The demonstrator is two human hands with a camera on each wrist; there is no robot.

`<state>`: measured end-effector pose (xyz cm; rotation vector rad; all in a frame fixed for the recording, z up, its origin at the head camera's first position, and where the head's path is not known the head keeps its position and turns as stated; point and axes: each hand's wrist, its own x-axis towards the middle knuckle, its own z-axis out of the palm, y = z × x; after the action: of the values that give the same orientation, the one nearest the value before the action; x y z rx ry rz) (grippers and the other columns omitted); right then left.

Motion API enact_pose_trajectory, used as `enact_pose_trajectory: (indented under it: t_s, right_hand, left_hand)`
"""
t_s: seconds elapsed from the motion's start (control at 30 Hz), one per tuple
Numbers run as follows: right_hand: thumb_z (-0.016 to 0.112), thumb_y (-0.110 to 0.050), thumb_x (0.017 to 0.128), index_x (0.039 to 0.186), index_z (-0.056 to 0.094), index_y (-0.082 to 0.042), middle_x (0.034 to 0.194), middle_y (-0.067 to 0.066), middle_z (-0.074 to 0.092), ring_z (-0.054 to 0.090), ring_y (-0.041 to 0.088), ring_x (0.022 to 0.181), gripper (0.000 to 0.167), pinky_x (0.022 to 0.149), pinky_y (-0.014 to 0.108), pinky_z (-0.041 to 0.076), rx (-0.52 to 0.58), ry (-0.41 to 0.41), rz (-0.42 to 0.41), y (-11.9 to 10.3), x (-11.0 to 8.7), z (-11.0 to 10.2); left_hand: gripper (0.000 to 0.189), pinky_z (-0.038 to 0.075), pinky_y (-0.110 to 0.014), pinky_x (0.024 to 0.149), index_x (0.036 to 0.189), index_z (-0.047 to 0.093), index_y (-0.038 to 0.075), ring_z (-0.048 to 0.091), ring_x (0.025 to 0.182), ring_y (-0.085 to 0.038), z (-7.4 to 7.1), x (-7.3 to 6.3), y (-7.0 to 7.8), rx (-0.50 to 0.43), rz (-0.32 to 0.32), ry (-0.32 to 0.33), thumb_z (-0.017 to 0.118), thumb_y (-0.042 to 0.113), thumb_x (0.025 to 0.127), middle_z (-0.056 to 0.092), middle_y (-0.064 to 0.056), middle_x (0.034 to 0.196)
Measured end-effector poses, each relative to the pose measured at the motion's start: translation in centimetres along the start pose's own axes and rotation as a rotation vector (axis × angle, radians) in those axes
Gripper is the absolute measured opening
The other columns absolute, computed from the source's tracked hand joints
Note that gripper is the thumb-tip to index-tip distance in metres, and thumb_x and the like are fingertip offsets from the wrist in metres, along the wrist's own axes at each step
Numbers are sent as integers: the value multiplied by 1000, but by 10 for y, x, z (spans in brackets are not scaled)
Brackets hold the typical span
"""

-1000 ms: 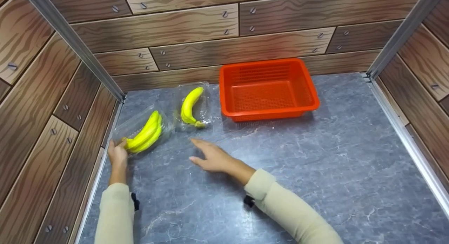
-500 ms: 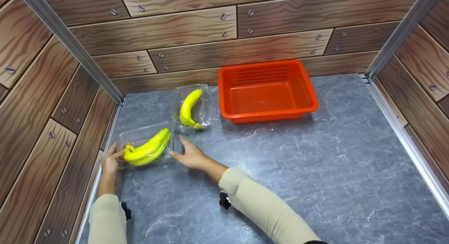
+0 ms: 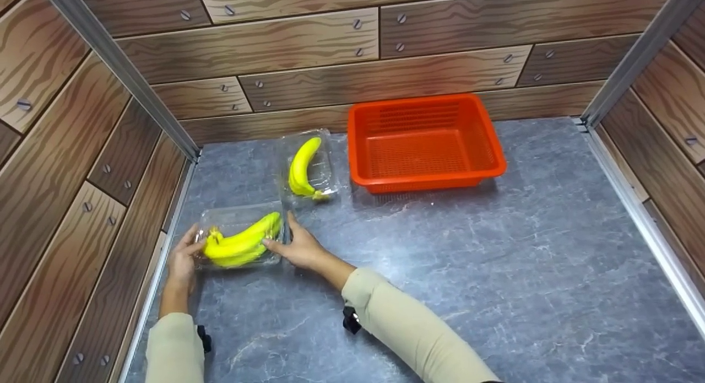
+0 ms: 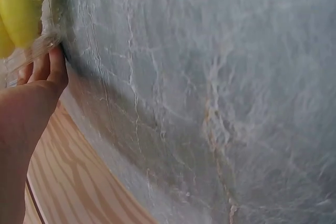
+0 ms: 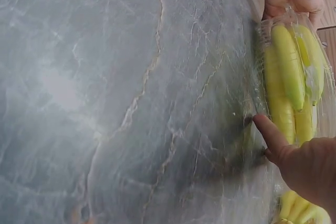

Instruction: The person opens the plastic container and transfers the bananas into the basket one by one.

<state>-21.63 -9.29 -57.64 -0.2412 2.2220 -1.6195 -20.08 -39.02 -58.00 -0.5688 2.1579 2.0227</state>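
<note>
A bunch of yellow bananas (image 3: 239,246) lies in a clear plastic box (image 3: 234,213) at the left of the table. My left hand (image 3: 183,262) grips the box's left end, its fingers curled around the edge in the left wrist view. At the right end, my right hand (image 3: 302,249) holds the box with the thumb on the near side and the fingers toward the far side. In the right wrist view the bananas (image 5: 286,72) show through the plastic between both hands. Just behind stands a second clear box (image 3: 324,162) with bananas (image 3: 301,168).
An empty red plastic basket (image 3: 427,182) with perforated walls stands against the back wall, right of the second box. Wood-patterned panels (image 3: 308,80) enclose the grey marbled table (image 3: 495,273), with a metal rail (image 3: 639,217) along its right side.
My left hand has drawn the near box of bananas toward me and rightward, turning it level. The right hand has come leftward and taken hold of its right end.
</note>
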Motion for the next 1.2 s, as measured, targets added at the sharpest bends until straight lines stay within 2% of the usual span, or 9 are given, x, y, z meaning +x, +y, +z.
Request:
enact_pose_trajectory:
  t_s: [0.1,0.2,0.4,0.63,0.83,0.9,0.97,1.07,1.2]
  right_hand:
    - [72,-58,97,172,11,-8,174,23,32,44,38,156,109,132,48,37,7,14,6,1,0,6]
    - [75,-56,95,172,10,-9,175,22,30,37,38,161,111,133,50,33,23,28,4,2,1,10]
    - [81,-46,92,173,7,-12,177,20,27,30,38,164,115,135,50,28,63,22,-2,3,-4,9]
    - [81,-45,92,173,6,-13,172,24,34,39,41,159,115,132,51,35,26,6,-23,4,-11,2]
    - [81,-46,92,173,9,-14,172,24,35,42,40,157,113,131,52,36,12,11,3,11,-21,-11]
    - [82,-46,91,174,10,-20,170,27,37,62,39,138,112,119,50,51,15,1,12,13,-23,-16]
    - [82,-45,91,174,12,-27,165,30,45,75,31,102,110,93,43,64,35,-6,12,16,-26,-22]
    - [84,-42,91,173,13,-35,157,33,52,60,15,59,108,56,29,57,77,-17,21,20,-29,-32]
    - [84,-40,91,173,12,-35,157,32,52,63,11,68,109,56,25,57,89,-19,20,25,-36,-47]
  left_hand:
    - [64,37,-15,118,172,16,17,16,168,-19,2,-1,-3,-24,9,-4,40,15,114,7,-3,182]
    - [64,40,-12,108,172,15,16,18,167,-22,2,-2,-4,-36,21,-19,40,14,114,7,-3,182]
    - [65,22,-43,135,173,13,14,14,169,-31,2,-6,-5,-6,13,-60,39,13,113,5,-9,183]
    - [67,15,-55,135,172,12,18,17,165,-34,5,-10,-5,-34,-25,-117,43,13,113,9,-15,182]
    - [74,-3,-72,133,172,7,20,3,169,-40,13,-17,-5,-16,-40,-191,48,13,111,0,-18,182]
    - [76,-6,-75,131,173,4,21,-2,169,-42,16,-21,-4,8,-36,-199,48,14,111,-5,-18,182]
    - [78,-7,-76,131,174,3,22,-6,169,-44,21,-23,-4,38,-28,-204,49,15,111,-9,-19,181]
    - [79,-5,-76,131,174,2,21,-6,168,-47,30,-25,-4,65,-8,-215,49,15,111,-10,-22,180]
    - [78,-2,-73,133,173,4,18,-3,168,-46,46,-27,-6,62,20,-220,48,14,110,-4,-25,180]
